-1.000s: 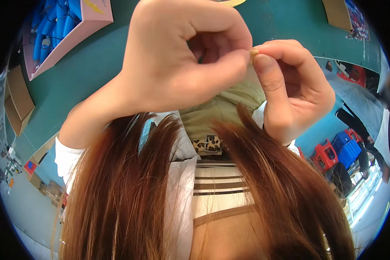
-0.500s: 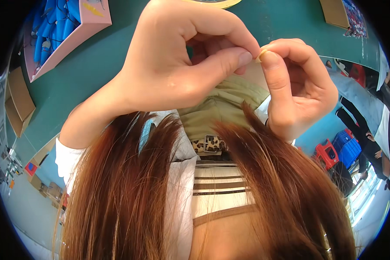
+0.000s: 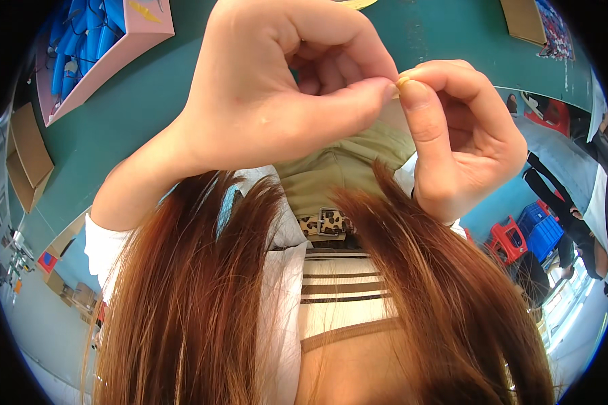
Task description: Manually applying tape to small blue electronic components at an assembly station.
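Observation:
In front of my body my two hands meet at the fingertips. A small yellow piece (image 3: 403,81) shows between them; it looks soft and thin, but most of it is covered by fingers. My right hand (image 3: 463,131) pinches it between thumb and index finger, the other fingers curled. My left hand (image 3: 284,94) is closed in a pinch too, thumb and index tips meeting at the piece's left side. Both hands are held above the edge of a green table (image 3: 121,111).
A pink box (image 3: 132,57) of blue cylindrical parts with dark wires stands at the far left. Cardboard boxes (image 3: 30,158) sit along the left edge. Another carton (image 3: 522,20) with red-and-blue small parts lies far right. Red and blue crates (image 3: 540,229) and a person (image 3: 567,202) are at right.
My left hand has shifted slightly left and its thumb has moved up against the yellow piece. My right hand has moved slightly left, still pinching.

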### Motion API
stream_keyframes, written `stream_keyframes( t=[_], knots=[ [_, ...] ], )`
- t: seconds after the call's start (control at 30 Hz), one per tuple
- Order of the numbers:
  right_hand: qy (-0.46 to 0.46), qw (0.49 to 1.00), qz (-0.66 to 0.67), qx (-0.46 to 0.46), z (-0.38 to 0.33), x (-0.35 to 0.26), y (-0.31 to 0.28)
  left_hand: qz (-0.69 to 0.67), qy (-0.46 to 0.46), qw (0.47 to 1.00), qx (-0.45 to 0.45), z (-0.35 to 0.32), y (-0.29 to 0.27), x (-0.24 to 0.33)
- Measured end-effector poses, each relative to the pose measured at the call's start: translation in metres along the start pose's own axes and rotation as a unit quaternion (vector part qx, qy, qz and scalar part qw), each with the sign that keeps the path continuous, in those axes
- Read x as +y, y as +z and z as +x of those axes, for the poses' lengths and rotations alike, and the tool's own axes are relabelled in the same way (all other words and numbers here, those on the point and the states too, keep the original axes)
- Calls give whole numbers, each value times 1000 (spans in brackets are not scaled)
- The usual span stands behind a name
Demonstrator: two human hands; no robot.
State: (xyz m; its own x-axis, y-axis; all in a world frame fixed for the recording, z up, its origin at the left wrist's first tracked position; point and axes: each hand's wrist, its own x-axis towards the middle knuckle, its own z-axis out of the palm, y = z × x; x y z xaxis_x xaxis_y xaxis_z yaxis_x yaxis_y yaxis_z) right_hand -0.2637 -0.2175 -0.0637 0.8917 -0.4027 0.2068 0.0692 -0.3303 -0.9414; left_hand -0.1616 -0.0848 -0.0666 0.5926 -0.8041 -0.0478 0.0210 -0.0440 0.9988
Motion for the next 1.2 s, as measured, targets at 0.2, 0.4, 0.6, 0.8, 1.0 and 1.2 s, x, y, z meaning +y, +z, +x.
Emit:
stream_keyframes(
  t=[0.2, 0.4, 0.6, 0.8, 1.0, 1.2],
  knots=[
    [-5, 1000, -4, -18, 0, 0, -1, 2, -23, 1000, 6, -1, 0, 0],
    [-2, 1000, -9, -21, -1, 0, 1, 16, -13, 999, 27, -1, 3, 0],
    [-9, 999, -33, -15, -3, 0, 5, 102, 3, 993, -62, 4, -5, 3],
    [-41, 995, -93, -3, -5, 4, 11, 77, -9, 997, 30, -3, 8, -3],
    [-15, 993, -114, -20, -6, 3, 7, 105, 11, 994, 24, -3, 9, -4],
    [2, 995, -78, -58, -8, 2, 5, 70, -3, 998, 2, -2, 8, -5]
  ],
)
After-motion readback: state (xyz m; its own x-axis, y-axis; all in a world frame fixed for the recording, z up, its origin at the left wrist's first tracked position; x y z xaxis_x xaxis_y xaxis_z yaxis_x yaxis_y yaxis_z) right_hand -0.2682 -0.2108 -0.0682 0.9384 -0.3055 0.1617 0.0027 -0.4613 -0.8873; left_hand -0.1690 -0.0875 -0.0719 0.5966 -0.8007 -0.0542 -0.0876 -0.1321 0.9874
